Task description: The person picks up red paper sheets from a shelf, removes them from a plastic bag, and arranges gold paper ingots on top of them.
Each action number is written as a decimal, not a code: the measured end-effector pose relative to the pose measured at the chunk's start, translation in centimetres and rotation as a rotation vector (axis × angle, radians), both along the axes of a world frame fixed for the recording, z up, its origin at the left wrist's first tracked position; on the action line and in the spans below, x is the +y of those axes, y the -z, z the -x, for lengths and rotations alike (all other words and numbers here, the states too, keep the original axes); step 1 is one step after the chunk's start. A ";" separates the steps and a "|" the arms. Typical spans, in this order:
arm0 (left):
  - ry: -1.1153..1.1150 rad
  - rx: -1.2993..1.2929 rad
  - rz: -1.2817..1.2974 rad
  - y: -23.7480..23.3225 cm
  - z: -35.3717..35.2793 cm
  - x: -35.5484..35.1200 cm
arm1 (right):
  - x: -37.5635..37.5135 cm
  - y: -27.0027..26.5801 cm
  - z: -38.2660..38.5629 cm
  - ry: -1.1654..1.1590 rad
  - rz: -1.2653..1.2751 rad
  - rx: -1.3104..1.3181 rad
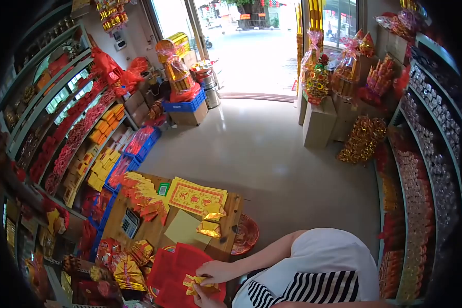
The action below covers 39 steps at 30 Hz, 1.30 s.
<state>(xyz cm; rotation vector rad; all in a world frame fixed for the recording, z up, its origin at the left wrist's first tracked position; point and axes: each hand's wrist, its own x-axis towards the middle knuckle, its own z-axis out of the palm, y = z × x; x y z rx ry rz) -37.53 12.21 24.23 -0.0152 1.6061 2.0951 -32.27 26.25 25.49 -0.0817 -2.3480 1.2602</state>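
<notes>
Over a bright red sheet or bag [172, 258] at the table's near edge, my right hand [215, 271] grips a small folded piece of gold paper [190, 281] between thumb and fingers. My left hand [208, 298], partly cut off by the lower frame edge, pinches the same piece from below. Two shiny gold paper ingots [209, 229] sit on the wooden table [233, 215], close to a plain yellow sheet [186, 226]. Beyond them lies a stack of yellow paper with red print [199, 196].
Red and yellow folded papers [146, 194], a calculator [130, 223] and a green code card [163, 189] share the table. Gold-wrapped bundles [129, 271] crowd its near left. A red patterned basin [246, 233] stands beside it. Stocked shelves [416, 205] line both sides; a doorway [256, 61] opens ahead.
</notes>
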 end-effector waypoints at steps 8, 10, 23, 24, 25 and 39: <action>-0.065 -0.112 -0.013 -2.6 -1.2 -1.0 | -1.2 -2.8 -1.0 -0.152 0.218 -0.181; -0.125 -0.192 -0.032 -0.7 0.0 -0.8 | -1.8 -2.5 -0.8 -0.171 0.287 -0.156; 0.336 -0.834 -0.846 -4.2 1.0 -4.1 | 0.2 -0.3 -0.6 -0.613 1.608 -0.693; 0.351 -0.821 -0.821 -3.3 0.7 -4.9 | -0.4 -0.2 -0.6 -0.633 1.614 -0.724; 0.296 -0.812 -0.837 -3.3 0.3 -5.5 | -0.7 -0.2 -0.6 -0.644 1.615 -0.744; 0.105 -0.392 -0.606 -3.1 -1.5 -7.3 | -3.4 -1.9 1.3 -0.464 1.603 -0.701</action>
